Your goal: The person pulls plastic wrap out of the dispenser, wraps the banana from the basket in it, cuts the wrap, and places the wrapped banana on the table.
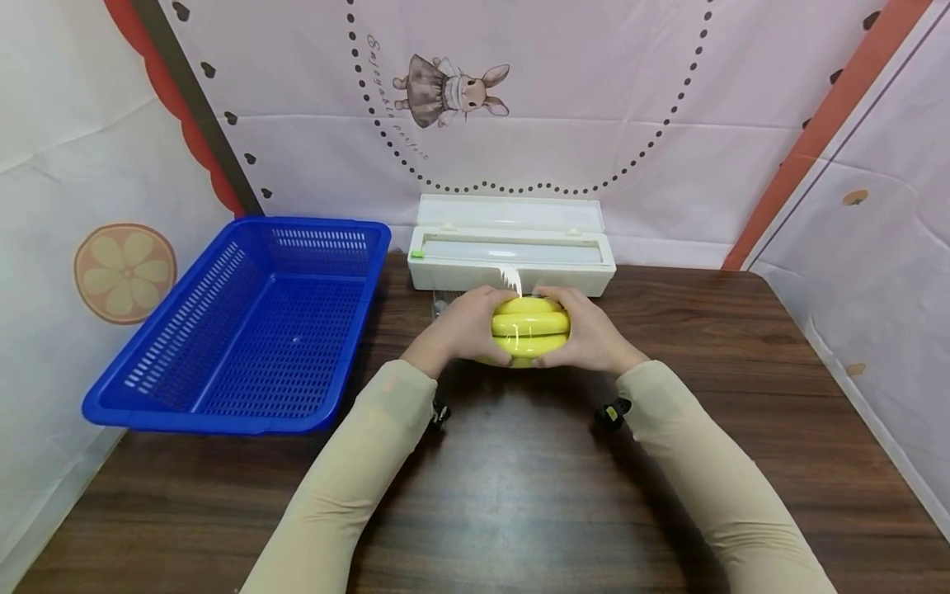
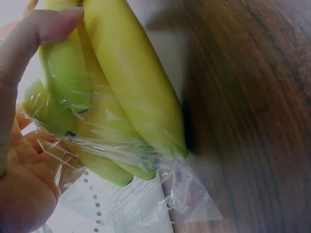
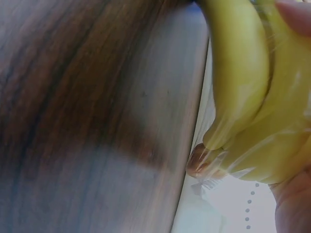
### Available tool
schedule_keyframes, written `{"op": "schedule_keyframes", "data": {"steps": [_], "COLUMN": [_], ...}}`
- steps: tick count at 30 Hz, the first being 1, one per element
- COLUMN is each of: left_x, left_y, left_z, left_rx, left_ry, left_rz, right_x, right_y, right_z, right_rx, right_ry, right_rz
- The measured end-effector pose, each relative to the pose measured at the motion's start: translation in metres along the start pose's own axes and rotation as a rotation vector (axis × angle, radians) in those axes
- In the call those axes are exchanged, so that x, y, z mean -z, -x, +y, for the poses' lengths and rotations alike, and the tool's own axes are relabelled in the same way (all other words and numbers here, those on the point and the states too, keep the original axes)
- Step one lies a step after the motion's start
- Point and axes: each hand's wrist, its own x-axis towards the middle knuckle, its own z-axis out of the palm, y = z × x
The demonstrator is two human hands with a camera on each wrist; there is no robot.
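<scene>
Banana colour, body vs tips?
The bananas are yellow, turning greenish toward the tips; shows best in the left wrist view.

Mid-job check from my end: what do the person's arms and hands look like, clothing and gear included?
The left hand and right hand are ungloved. The left sleeve and right sleeve are long, close-fitting and plain pale cream. A small black device shows near the left cuff; a second device, yellow-marked, near the right.
</scene>
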Motion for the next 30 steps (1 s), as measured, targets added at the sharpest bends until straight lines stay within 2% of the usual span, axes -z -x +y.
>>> {"op": "schedule_keyframes", "data": {"steps": [4, 13, 22, 30], "left_x": [0.0009, 0.0019, 0.0027, 0.0064], "left_y": [-0.0011, -0.0035, -0.0009, 0.0013], "left_z": [-0.0020, -0.0053, -0.0075, -0.0095], "left_rx": [0.006, -0.013, 0.044, 0.088], "left_ry": [0.022, 0.086, 0.158, 0.237], "left_rz": [-0.023, -0.064, -0.115, -0.188], "right_x": [-0.0007, -0.0001, 0.0021, 0.0052], "right_y": [0.0016, 0.0065, 0.0084, 0.0037], "right_z": [-0.0007, -0.0024, -0.0032, -0.0059], "right_rx": [-0.012, -0.090, -0.106, -0.127], "right_ry": [-0.049, -0.043, -0.026, -0.024], "right_rz": [0.016, 0.027, -0.019, -0.066]}}
